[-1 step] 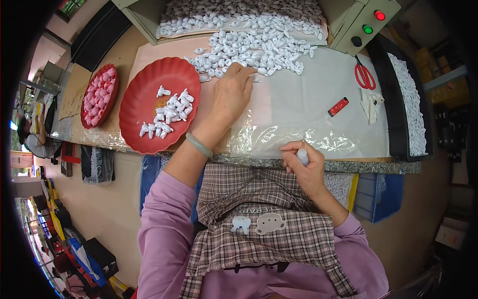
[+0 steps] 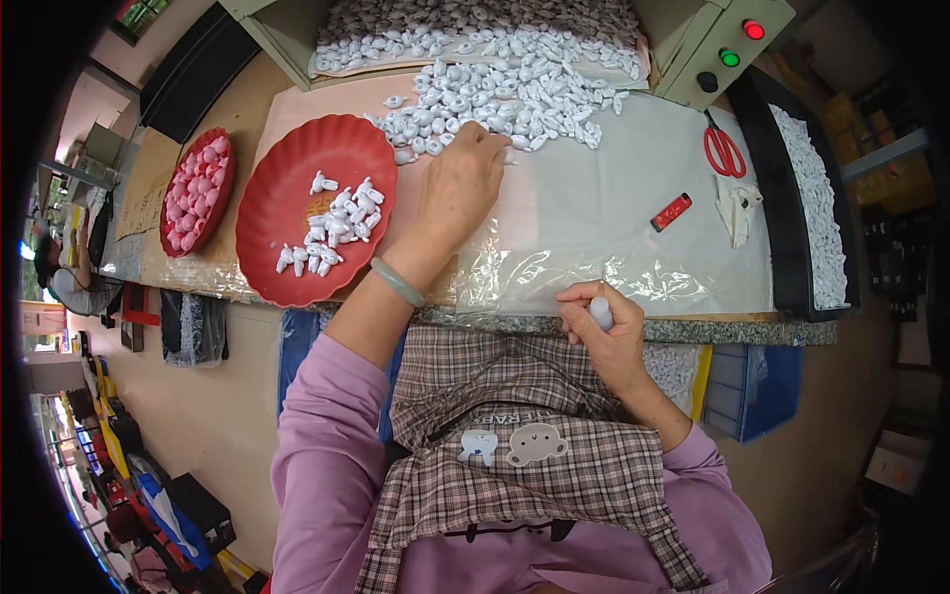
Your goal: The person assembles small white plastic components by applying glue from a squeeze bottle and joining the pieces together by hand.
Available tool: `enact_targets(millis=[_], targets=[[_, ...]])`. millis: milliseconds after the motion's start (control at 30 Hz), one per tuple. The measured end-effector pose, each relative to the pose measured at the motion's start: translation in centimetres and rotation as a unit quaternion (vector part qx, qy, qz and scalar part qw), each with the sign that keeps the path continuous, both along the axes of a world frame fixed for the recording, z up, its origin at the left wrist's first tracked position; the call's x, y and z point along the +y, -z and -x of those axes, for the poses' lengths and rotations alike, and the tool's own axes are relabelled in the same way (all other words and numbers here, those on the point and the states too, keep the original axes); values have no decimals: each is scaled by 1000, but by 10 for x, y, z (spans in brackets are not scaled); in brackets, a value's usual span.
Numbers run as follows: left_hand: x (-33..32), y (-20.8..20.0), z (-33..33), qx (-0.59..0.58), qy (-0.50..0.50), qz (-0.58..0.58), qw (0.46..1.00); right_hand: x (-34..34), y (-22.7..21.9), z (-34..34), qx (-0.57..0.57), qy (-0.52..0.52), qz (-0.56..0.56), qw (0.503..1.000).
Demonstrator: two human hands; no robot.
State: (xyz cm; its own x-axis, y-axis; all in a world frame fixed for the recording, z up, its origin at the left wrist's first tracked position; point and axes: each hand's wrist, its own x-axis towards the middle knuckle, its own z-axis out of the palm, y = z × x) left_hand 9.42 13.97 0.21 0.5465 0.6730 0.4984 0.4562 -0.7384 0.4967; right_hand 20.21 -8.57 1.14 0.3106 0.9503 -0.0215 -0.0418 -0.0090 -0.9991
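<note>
Small, glossy white plastic-looking pieces [image 2: 539,94] heaped across far side of sheet-covered granite-edged desk [image 2: 732,333], within easy reach. Left hand [image 2: 462,188], fingers bent, at heap's near edge; cannot tell if piece is pinched. Right hand [image 2: 606,329] wraps slim whitish bottle [image 2: 601,313], perhaps for steadiness. Wide red scalloped bowl [image 2: 265,198] beside left hand, seemingly for handiness, holding white figures [image 2: 342,220].

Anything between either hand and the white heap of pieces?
Nothing visible. The left hand is at the near edge of the heap of white pieces. From the right hand, only sheet-covered tabletop lies between; the red lighter is off to the right.
</note>
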Motion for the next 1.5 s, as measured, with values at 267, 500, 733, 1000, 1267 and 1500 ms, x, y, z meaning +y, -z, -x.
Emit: enact_targets(millis=[267,500,733,1000,1267,1500], targets=[[1,0,-7,89,43,-62,993,-7,2,-5,-8,3,12,1000],[-7,-6,1,-3,84,120,989,-7,-2,-7,8,-2,22,1000],[-47,-25,26,-192,151,622,744,-2,-3,-17,55,-5,15,998],[-80,-22,38,-346,213,721,562,-1,-3,-17,50,-15,22,998],[-100,-17,45,-374,188,753,509,-3,-2,-23,62,-25,-23,998],[-115,-18,49,-384,181,783,454,-1,-7,-27,23,0,-46,999]])
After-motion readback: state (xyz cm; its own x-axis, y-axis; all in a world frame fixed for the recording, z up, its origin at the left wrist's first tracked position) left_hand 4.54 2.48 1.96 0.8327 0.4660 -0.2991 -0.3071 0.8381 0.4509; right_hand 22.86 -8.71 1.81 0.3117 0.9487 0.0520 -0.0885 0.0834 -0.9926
